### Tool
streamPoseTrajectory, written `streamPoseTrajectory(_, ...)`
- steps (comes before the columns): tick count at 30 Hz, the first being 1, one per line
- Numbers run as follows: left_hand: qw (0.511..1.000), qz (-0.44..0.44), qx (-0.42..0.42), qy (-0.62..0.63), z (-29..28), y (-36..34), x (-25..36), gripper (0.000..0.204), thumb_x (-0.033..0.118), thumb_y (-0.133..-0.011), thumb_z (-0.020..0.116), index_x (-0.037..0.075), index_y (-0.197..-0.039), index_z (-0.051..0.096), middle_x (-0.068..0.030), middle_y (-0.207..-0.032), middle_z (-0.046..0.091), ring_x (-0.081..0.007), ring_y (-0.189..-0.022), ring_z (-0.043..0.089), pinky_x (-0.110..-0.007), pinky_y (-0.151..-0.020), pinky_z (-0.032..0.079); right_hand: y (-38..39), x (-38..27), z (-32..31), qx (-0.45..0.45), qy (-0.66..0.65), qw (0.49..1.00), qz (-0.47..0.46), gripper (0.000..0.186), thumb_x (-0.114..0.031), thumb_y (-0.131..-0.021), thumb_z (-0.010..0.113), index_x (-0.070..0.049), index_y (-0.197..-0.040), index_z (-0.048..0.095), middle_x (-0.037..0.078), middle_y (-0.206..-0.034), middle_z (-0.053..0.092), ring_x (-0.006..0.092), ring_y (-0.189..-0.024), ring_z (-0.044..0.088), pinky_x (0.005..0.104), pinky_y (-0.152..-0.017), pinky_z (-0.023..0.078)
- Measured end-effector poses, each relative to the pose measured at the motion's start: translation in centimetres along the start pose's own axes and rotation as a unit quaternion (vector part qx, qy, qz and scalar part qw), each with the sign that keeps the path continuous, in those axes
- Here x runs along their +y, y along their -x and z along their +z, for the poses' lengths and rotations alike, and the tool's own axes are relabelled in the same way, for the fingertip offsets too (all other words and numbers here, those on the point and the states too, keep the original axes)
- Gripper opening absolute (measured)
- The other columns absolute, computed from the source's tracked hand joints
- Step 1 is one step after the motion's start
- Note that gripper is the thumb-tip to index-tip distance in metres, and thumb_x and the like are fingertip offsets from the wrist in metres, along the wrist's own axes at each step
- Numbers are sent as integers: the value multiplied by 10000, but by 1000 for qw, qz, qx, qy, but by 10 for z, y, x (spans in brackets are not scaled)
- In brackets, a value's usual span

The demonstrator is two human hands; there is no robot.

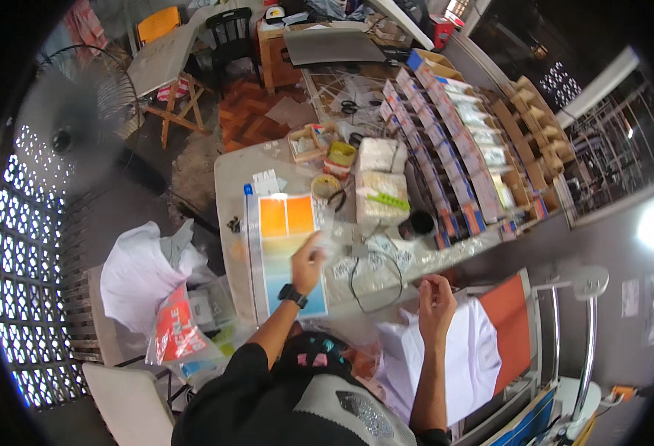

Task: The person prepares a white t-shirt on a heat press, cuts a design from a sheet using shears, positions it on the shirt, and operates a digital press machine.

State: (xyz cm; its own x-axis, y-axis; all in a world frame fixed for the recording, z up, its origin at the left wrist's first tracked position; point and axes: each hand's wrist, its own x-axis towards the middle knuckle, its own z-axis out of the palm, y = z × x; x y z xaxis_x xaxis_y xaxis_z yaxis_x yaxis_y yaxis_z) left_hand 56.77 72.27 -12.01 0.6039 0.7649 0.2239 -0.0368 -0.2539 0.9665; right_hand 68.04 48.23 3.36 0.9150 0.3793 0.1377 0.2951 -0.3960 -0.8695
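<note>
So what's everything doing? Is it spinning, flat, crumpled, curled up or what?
Sheet: flat on the table
Left hand: over the sheet, blurred, grip unclear
Right hand: raised, fingers half curled, nothing visible in it
Watch: strapped on
White cloth: rumpled
Fan: blades blurred, so probably spinning
Black chair: upright

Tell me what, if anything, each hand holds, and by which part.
Left hand, over the colored sheet: cannot tell, too blurred at the fingertips. Right hand: no held thing shows.
</note>
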Motion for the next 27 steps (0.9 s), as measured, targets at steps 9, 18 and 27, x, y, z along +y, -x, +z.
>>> streamPoseTrajectory(9,977,-62,22,-205,-70,-32,-154,524,119,-919,601,56,-1417,452,-216,-1219,627,-303,-856,663,-366,-743,532,-280,-40,257,-169,20,961,-217,95,-72,-890,621,-8,-958,645,121,-721,648,197,-647,645,305,-589,473)
streamPoseTrajectory(18,957,-83,38,-274,-61,-35,-147,456,77,-866,642,0,-1301,525,-222,-1158,647,-369,-982,665,-401,-822,553,-546,88,464,-228,389,881,-147,276,-71,-829,561,-16,-1092,621,240,-1080,667,425,-1026,632,490,-874,524)
streamPoseTrajectory(27,953,-86,21,-291,-62,-39,-144,376,36,-814,675,8,-1176,575,-200,-1011,668,-375,-876,674,-421,-753,556,-586,151,492,-267,431,850,-144,501,-153,-892,610,-57,-1366,479,285,-1253,561,420,-1248,488,477,-998,457)
